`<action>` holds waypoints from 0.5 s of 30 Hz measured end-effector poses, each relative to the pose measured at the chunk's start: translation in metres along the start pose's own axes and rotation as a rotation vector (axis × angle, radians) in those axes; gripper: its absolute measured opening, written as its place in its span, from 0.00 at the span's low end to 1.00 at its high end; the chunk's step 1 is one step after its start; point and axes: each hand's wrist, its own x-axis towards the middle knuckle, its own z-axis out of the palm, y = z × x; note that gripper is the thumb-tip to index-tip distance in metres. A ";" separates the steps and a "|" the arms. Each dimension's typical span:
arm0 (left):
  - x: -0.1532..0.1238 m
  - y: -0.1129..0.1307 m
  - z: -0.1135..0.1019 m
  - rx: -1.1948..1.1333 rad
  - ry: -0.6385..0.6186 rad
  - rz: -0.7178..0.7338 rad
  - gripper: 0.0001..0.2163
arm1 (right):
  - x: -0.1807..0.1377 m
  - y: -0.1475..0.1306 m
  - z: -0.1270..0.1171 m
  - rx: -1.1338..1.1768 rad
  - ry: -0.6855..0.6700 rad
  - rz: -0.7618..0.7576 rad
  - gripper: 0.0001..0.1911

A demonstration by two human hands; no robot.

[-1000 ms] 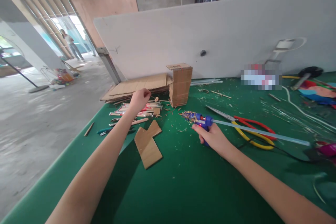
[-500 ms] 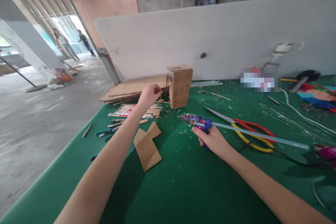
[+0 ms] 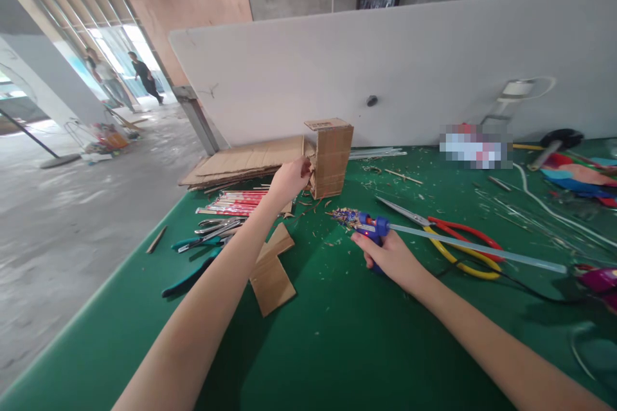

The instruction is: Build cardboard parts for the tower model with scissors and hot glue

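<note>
My right hand (image 3: 393, 257) grips a blue hot glue gun (image 3: 371, 228) on the green table (image 3: 347, 347); a long clear glue stick (image 3: 482, 249) sticks out of its back to the right. My left hand (image 3: 289, 181) reaches far forward with its fingers pinched together at the left edge of a small upright cardboard box (image 3: 330, 157). What the fingers pinch is too small to make out. Flat cardboard sheets (image 3: 241, 164) lie just behind that hand.
Red-and-yellow-handled scissors (image 3: 453, 237) lie right of the glue gun. Cardboard offcuts (image 3: 272, 270), a bundle of red-wrapped sticks (image 3: 236, 202) and pliers (image 3: 202, 237) sit at the left. A grey divider panel (image 3: 409, 64) backs the table. Two people walk in the far left background.
My left hand moved forward and to the right, from over the red-wrapped sticks to the cardboard box's left edge. The right hand kept hold of the glue gun almost in place.
</note>
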 end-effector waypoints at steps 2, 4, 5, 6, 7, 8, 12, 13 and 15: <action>0.000 0.000 0.003 -0.007 0.008 -0.001 0.12 | 0.000 -0.001 0.000 0.000 -0.002 -0.002 0.21; 0.000 0.000 0.004 -0.013 0.009 0.003 0.11 | -0.001 -0.002 0.000 -0.002 -0.003 -0.001 0.21; 0.000 0.000 0.005 -0.016 0.007 0.006 0.11 | -0.001 -0.002 0.000 -0.003 -0.004 0.000 0.21; 0.000 0.000 0.005 -0.018 0.006 0.009 0.11 | -0.001 -0.002 0.000 -0.003 -0.006 0.002 0.21; 0.001 0.000 0.005 -0.021 0.006 0.012 0.11 | -0.001 -0.003 -0.001 -0.002 -0.006 0.005 0.21; 0.001 0.000 0.005 -0.024 0.007 0.015 0.11 | -0.001 -0.003 -0.001 0.001 -0.004 0.007 0.21; 0.000 0.000 0.007 -0.039 0.013 0.024 0.11 | -0.001 -0.003 0.000 0.005 -0.002 0.004 0.20; 0.000 0.000 0.007 -0.044 0.015 0.026 0.11 | -0.001 -0.003 0.000 0.003 -0.003 0.004 0.20; 0.001 0.000 0.008 -0.057 0.018 0.029 0.11 | -0.001 -0.002 0.000 -0.003 -0.003 0.007 0.19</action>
